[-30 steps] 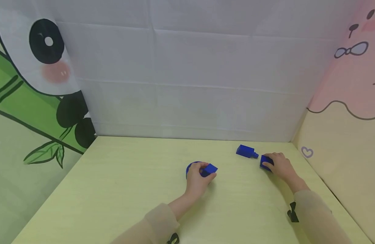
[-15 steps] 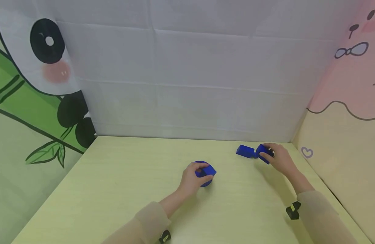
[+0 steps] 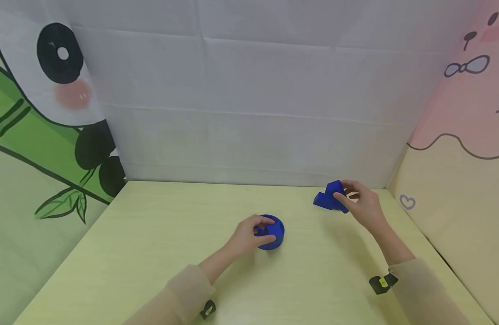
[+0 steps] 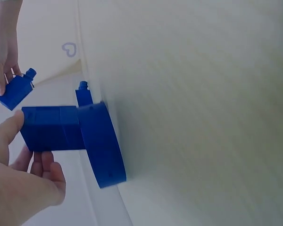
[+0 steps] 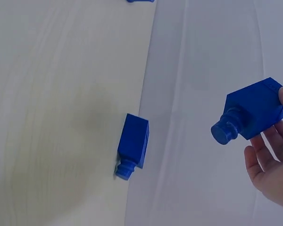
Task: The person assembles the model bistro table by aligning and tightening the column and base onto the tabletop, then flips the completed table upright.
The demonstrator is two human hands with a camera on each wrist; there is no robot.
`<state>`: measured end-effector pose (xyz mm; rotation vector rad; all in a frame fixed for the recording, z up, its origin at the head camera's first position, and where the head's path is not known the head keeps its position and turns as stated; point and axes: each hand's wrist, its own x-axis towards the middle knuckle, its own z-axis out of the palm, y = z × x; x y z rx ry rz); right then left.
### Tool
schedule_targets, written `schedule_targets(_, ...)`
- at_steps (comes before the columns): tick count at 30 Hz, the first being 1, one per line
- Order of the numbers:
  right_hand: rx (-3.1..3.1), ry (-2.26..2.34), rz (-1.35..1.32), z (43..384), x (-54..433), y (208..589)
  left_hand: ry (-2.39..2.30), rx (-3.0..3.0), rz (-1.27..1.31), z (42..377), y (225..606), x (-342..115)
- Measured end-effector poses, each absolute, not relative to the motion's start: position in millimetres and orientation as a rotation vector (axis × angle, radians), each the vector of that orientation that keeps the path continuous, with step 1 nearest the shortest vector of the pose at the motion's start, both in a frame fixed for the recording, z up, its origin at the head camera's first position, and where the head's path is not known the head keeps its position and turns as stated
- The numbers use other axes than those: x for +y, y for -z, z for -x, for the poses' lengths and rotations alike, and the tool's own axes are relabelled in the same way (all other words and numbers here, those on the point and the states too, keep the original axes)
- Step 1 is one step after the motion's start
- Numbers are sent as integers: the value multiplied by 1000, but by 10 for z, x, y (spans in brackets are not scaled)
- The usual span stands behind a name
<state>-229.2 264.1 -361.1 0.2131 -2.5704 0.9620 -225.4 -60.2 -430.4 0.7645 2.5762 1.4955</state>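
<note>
My left hand [image 3: 242, 237] pinches a blue rectangular block [image 4: 52, 128] between thumb and fingers. This block stands upright on a round blue base [image 4: 104, 146], which rests on the table. How the two are joined is hidden. Over at the right, my right hand [image 3: 365, 207] holds a blue bottle-shaped block [image 5: 254, 106] by its wide end, raised off the table, its short ridged neck pointing away from the palm. A similar blue bottle-shaped block [image 5: 133, 139] lies on its side near the table's back edge, partly covered by the held one in the head view.
The pale yellow table [image 3: 152, 253] meets a grey-white cloth backdrop [image 3: 249, 99]. Printed side panels stand left and right, the right panel [image 3: 456, 203] close to my right arm. Each wrist wears a small black strap piece [image 3: 382, 283].
My right hand has lifted its bottle-shaped block and moved up and left, past the lying one. My left hand has shifted slightly left, and more of the round base shows.
</note>
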Motion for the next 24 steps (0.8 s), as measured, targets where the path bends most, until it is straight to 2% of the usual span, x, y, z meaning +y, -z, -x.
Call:
schedule_targets(12,-2434,-1283,-220,2155,2265,3610,-1347,2529,-997,2376,4261,-804)
schedule_targets(24,-2349,-1547,-365,2172,1979,3853,-1245,2471,-1181,2518,4264,-948)
